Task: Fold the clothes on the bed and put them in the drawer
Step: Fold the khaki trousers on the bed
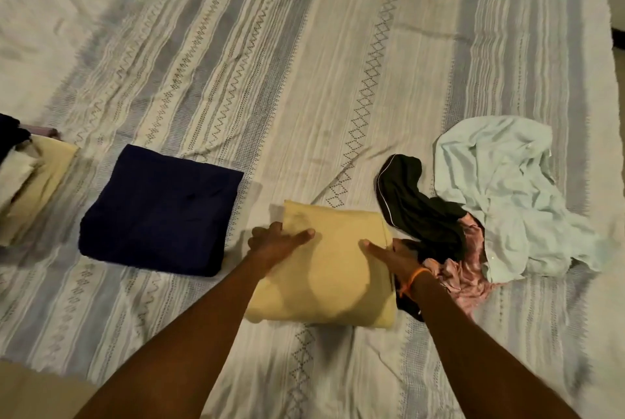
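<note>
A folded pale yellow garment lies on the striped bedspread in front of me. My left hand grips its left edge, thumb on top and fingers curled under. My right hand grips its right edge the same way, with an orange band on that wrist. A folded navy garment lies to the left. At the right lie unfolded clothes: a black piece, a pink piece and a light blue shirt.
A stack of folded cream and dark clothes sits at the far left edge of the bed. The bed's right edge shows at the top right, and its near corner at the bottom left.
</note>
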Motion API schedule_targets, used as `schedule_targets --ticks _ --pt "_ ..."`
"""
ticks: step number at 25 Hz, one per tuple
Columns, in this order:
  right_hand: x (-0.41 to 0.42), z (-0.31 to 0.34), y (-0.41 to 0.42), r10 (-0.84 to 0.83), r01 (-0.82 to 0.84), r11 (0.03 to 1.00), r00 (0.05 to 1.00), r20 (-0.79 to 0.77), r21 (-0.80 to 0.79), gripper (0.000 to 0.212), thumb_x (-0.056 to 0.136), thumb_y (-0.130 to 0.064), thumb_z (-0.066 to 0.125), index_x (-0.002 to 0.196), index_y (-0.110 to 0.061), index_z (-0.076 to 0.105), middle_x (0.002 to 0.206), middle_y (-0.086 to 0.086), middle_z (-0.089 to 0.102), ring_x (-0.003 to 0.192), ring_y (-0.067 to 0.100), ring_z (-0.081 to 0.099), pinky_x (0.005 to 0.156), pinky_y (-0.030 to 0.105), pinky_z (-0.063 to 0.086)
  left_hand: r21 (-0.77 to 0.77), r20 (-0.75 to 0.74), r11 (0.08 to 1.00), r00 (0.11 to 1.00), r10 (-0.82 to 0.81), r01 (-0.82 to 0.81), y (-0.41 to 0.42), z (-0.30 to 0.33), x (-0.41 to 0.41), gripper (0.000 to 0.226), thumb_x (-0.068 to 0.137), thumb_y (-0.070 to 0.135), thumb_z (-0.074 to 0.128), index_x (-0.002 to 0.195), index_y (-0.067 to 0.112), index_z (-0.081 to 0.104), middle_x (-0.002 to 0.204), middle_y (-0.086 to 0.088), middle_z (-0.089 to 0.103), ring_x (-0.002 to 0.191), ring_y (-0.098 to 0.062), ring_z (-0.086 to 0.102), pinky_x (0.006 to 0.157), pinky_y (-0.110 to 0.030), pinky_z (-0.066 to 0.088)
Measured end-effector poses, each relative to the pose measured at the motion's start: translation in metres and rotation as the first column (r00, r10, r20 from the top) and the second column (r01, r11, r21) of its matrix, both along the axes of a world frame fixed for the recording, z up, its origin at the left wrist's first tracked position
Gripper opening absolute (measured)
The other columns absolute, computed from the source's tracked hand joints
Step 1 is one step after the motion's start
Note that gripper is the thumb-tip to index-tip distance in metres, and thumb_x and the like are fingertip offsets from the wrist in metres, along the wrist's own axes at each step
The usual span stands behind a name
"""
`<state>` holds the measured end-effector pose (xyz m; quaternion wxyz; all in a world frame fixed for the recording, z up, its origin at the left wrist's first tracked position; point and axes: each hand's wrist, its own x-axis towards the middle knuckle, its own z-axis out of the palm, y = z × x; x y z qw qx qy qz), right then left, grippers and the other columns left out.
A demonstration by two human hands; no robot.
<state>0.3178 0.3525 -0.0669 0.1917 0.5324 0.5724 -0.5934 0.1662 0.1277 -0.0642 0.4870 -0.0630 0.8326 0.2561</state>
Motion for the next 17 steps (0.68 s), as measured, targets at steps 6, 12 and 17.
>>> schedule_targets --ticks 6,12,17 --pt "0.009 -0.017 -0.018 -0.199 0.195 0.978 0.979 -0.04 -0.071 0.067 0.059 -0.048 0.09 0.114 -0.016 0.068 0.108 0.003 0.073 0.099 0.026 0.068 0.088 0.047 0.054 0.13 0.117 0.951 0.957 0.264 -0.279 0.011 -0.031 -0.001 0.105 0.049 0.064 0.086 0.13 0.008 0.049 0.128 -0.007 0.059 0.109 -0.024 0.06 0.092 -0.039 0.052" --pt "0.016 -0.011 -0.026 -0.229 0.222 0.966 0.972 -0.041 -0.133 0.09 0.037 -0.057 0.094 0.113 -0.014 0.069 0.108 0.009 0.073 0.1 0.034 0.068 0.092 0.056 0.052 0.187 0.164 0.921 0.935 0.315 -0.343 -0.013 0.034 -0.006 0.039 0.071 0.043 0.084 0.088 0.018 0.058 0.089 0.001 0.064 0.078 -0.013 0.061 0.06 -0.025 0.047" --pt "-0.018 0.068 -0.079 -0.204 0.174 0.958 0.972 -0.116 -0.227 0.051 0.073 -0.035 0.082 0.113 -0.006 0.068 0.103 0.014 0.074 0.097 0.035 0.069 0.091 0.052 0.054 0.142 -0.002 0.941 0.95 0.311 -0.308 -0.061 0.096 -0.027 0.065 0.062 0.055 0.085 0.102 0.009 0.064 0.106 -0.007 0.067 0.091 -0.02 0.065 0.073 -0.033 0.054"
